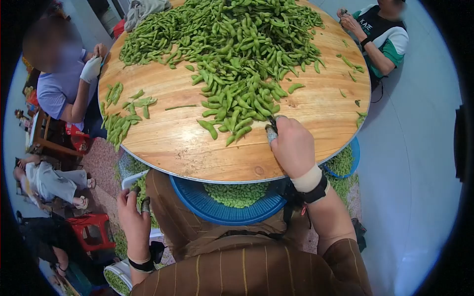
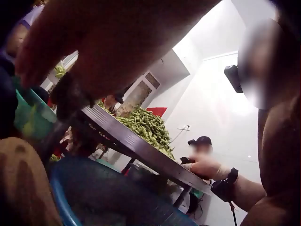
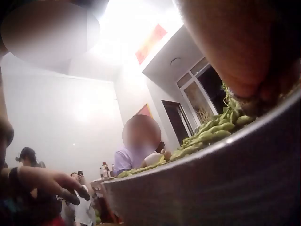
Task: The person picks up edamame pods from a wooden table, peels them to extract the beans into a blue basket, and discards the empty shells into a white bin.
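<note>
A big heap of green soybean pods (image 1: 237,44) covers the far half of the round wooden table (image 1: 163,143). My right hand (image 1: 295,147) is over the near part of the table, its fingertips at the near end of a trail of pods. Dark and silvery covers sit on its thumb and finger; I cannot tell whether a pod is between them. Down at the left, beyond the table's edge, my left hand (image 1: 135,214) hangs with loose fingers and nothing in it. Dark covers also show on its fingertips in the right wrist view.
Below the table's near edge a blue basket (image 1: 180,197) holds shelled beans (image 1: 237,195). Another blue basin (image 1: 353,158) is at the right. A person (image 1: 64,84) sits at the left, another (image 1: 382,39) at the right. A red stool (image 1: 91,229) stands at the left.
</note>
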Demonstrator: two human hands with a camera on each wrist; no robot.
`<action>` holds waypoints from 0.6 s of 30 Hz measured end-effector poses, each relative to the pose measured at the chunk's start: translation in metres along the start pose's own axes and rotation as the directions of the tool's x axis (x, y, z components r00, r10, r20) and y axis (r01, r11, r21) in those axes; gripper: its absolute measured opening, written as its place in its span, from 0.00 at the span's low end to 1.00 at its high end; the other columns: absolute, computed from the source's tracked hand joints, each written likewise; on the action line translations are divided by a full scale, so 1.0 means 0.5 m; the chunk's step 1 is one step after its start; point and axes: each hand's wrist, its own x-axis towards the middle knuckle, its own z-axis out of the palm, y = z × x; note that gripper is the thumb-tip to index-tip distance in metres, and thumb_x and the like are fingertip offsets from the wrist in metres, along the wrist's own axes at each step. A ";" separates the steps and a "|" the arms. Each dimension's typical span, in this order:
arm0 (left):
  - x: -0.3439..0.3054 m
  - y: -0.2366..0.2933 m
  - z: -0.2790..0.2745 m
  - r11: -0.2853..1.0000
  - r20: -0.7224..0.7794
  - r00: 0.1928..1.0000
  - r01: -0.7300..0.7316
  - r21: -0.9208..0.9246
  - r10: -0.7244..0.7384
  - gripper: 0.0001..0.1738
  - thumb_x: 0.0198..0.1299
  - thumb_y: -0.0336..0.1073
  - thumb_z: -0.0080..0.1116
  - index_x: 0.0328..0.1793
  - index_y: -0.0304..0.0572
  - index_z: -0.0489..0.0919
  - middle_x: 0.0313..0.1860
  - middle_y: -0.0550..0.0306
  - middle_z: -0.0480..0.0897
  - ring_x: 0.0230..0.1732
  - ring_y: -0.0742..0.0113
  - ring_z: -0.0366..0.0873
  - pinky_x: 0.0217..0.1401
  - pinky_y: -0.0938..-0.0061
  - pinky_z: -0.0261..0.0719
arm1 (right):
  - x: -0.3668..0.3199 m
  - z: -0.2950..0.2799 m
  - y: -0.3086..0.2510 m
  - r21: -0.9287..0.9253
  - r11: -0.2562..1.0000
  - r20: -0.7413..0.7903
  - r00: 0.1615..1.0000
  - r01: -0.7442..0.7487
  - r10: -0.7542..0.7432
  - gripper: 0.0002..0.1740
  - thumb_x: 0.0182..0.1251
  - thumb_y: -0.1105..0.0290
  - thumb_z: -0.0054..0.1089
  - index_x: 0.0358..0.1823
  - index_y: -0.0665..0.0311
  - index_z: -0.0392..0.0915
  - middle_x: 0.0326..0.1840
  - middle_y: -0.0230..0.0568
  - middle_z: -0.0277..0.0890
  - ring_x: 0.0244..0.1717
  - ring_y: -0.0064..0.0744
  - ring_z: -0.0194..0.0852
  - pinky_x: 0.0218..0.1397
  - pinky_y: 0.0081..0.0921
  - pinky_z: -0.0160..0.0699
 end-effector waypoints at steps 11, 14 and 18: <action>0.062 0.301 0.013 0.344 0.565 0.438 0.487 -0.803 0.699 0.14 0.70 0.37 0.45 0.54 0.37 0.75 0.37 0.57 0.82 0.30 0.74 0.76 0.30 0.82 0.71 | -0.117 -0.073 -0.027 0.901 0.358 0.379 0.844 -0.244 -0.379 0.09 0.65 0.70 0.59 0.42 0.68 0.77 0.32 0.32 0.78 0.36 0.15 0.70 0.41 0.19 0.73; 0.055 0.297 0.054 0.116 0.552 0.261 0.823 -0.556 0.792 0.13 0.71 0.40 0.46 0.51 0.39 0.75 0.30 0.64 0.78 0.22 0.81 0.66 0.22 0.86 0.59 | -0.130 -0.064 -0.017 0.918 0.266 0.379 0.848 -0.294 -0.370 0.10 0.64 0.71 0.59 0.43 0.68 0.76 0.35 0.34 0.78 0.38 0.18 0.71 0.44 0.21 0.73; 0.043 0.301 0.043 -0.014 0.654 0.454 0.827 -0.562 0.605 0.11 0.69 0.39 0.50 0.47 0.40 0.75 0.23 0.69 0.68 0.20 0.82 0.59 0.21 0.85 0.54 | -0.138 -0.051 -0.034 0.850 0.354 0.486 0.840 -0.391 -0.240 0.12 0.63 0.71 0.58 0.47 0.68 0.75 0.37 0.37 0.79 0.40 0.22 0.74 0.45 0.23 0.73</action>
